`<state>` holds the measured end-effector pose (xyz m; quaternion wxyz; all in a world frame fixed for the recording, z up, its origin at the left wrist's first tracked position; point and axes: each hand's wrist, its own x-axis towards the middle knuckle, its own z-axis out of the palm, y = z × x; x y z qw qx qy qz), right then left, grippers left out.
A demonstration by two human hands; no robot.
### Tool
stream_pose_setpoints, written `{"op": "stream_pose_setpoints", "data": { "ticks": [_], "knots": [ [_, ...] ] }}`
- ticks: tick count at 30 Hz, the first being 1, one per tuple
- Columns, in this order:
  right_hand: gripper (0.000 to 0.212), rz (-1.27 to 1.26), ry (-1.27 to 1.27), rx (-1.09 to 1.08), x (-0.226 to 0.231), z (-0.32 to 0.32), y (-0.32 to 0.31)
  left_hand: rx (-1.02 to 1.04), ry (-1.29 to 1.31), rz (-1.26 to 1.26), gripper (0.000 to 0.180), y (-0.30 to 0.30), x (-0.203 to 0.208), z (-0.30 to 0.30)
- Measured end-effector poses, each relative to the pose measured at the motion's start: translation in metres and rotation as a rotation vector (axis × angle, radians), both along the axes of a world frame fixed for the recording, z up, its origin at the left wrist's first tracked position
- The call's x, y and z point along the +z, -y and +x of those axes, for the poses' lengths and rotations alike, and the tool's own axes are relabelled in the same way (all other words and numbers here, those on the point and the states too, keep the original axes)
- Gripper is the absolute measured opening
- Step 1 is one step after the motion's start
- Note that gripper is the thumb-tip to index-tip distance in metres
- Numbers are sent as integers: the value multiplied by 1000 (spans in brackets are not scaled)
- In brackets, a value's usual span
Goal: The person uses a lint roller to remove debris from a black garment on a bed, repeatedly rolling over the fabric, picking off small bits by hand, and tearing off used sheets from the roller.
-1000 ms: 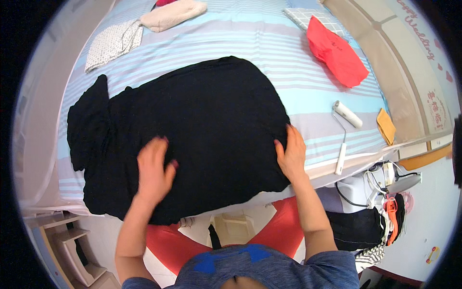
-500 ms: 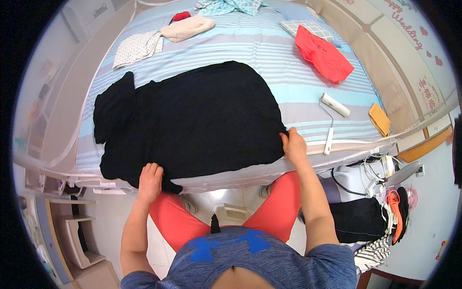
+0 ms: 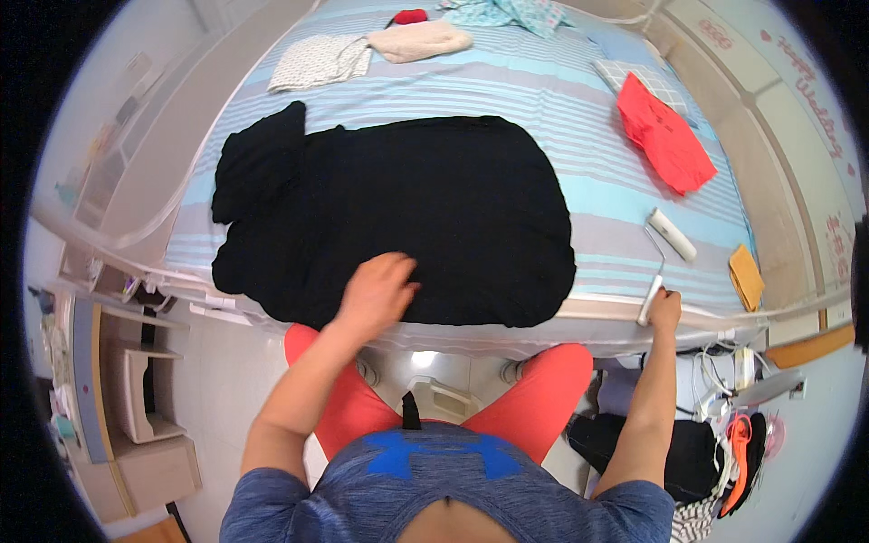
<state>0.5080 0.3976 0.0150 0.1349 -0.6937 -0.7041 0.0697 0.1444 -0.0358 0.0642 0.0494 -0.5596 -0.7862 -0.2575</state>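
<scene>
Black garment (image 3: 398,217) lies spread across the frame's centre on the striped bed sheet (image 3: 579,100). The left hand (image 3: 378,291) rests on its near hem, fingers loosely curled, gripping nothing. The right hand (image 3: 665,308) closes round the lint roller (image 3: 659,262) handle at right; lifted carelessly, it might snag the cloth. Tiled floor (image 3: 226,380) lies below.

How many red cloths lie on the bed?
2: a big red cloth near the bed's right side, and a small red one at the far edge, partly hidden.
</scene>
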Motion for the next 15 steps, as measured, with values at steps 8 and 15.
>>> {"op": "stream_pose_setpoints", "data": {
  "ticks": [8, 15],
  "knots": [
    [59, -75, 80, 173, -16, -11, -17, -227, -69, -266, 61, -38, -43, 47],
    [36, 0, -367, 294, 31, -61, 70, -291, 197, -179, 52, -24, -27, 9]
  ]
}}
